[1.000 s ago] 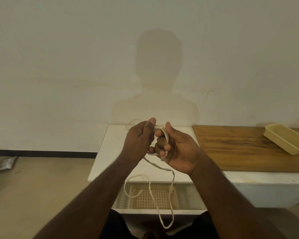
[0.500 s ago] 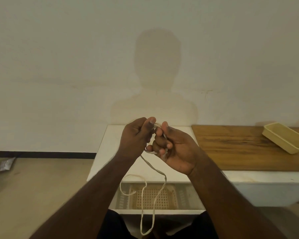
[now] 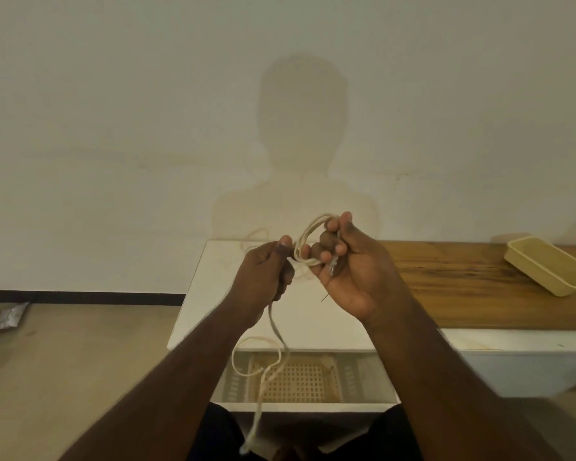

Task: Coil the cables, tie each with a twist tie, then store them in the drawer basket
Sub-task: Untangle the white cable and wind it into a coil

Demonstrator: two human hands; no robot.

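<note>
Since a moment earlier the two hands had drawn slightly apart and the hanging tail of cable had grown shorter, more of it taken up into the loops.

Going from left to right: a crumpled silvery wrapper (image 3: pixel 9 317) lay on the floor by the wall. The person's left hand (image 3: pixel 263 277) was closed around the thin cream-white cable (image 3: pixel 273 357), thumb on top, feeding it toward the coil, while the free length dropped from under that fist, curled once in front of the open white drawer with its woven lattice basket (image 3: pixel 300 382), and ended low between the person's knees. The right hand (image 3: pixel 350 267) had its fingers curled round a small bundle of loops, pinching them near the top; a greyish plug end showed at its palm. Behind the hands, on the white cabinet top (image 3: pixel 213 294), another pale cable (image 3: pixel 256 236) seemed to lie loose, though it was faint against the surface. Further right ran a brown wooden counter (image 3: pixel 463 287) with a shallow pale-yellow plastic tray (image 3: pixel 546 267) on it.

As I judged it, the job was at an early stage: this first cable was only part coiled, with a good tail left to wind. I could not make out any twist tie for certain, nothing was tied, and the basket appeared to hold no cable yet.
</note>
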